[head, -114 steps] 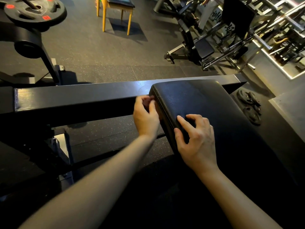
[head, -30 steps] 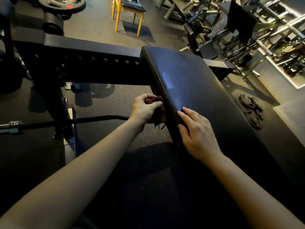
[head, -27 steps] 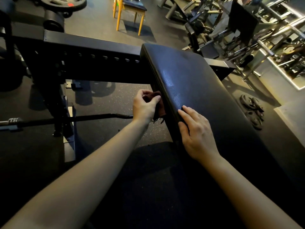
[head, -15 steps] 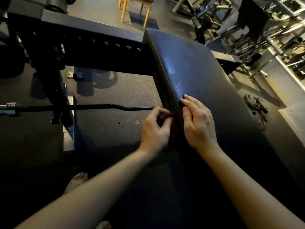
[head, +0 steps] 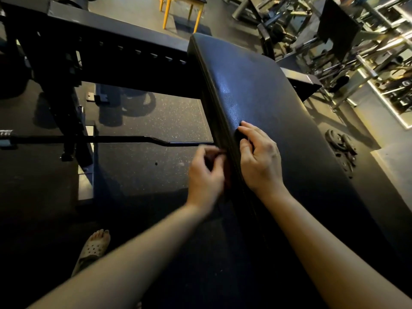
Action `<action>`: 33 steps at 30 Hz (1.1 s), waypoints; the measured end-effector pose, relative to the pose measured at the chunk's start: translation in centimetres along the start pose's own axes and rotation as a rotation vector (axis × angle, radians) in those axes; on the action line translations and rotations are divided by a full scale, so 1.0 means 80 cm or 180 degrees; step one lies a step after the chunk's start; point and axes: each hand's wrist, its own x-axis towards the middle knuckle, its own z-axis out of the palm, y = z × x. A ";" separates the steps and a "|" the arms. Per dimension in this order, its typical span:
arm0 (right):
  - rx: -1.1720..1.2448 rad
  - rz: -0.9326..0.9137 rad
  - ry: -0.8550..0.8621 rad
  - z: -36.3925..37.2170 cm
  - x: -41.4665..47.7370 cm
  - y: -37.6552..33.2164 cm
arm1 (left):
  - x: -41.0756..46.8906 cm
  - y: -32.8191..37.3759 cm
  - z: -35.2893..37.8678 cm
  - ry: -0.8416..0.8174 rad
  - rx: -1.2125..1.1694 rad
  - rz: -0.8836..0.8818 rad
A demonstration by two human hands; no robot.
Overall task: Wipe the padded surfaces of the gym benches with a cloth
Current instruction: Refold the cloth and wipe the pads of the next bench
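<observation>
A long black padded bench (head: 278, 112) runs from the near right up to the middle of the view. My left hand (head: 206, 177) is closed on a small dark reddish cloth (head: 226, 175) and presses it against the pad's left side edge; most of the cloth is hidden behind my fingers. My right hand (head: 259, 157) lies on the pad's top just right of that edge, fingers curled, with nothing in it.
A black steel frame beam (head: 116, 52) crosses behind the bench. A barbell (head: 107, 139) lies on the rubber floor to the left. Weight plates (head: 341, 146) lie on the floor at right. A yellow-legged stool (head: 181, 10) and machines (head: 347, 39) stand farther back. My sandalled foot (head: 93, 248) is below left.
My left hand has slid the cloth down along the pad's side edge toward me, from the far end to beside my right hand. My view has tilted downward.
</observation>
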 end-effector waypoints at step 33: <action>-0.0069 -0.0018 0.0026 0.001 -0.001 0.001 | -0.089 -0.014 -0.003 -0.0165 -0.0219 -0.0296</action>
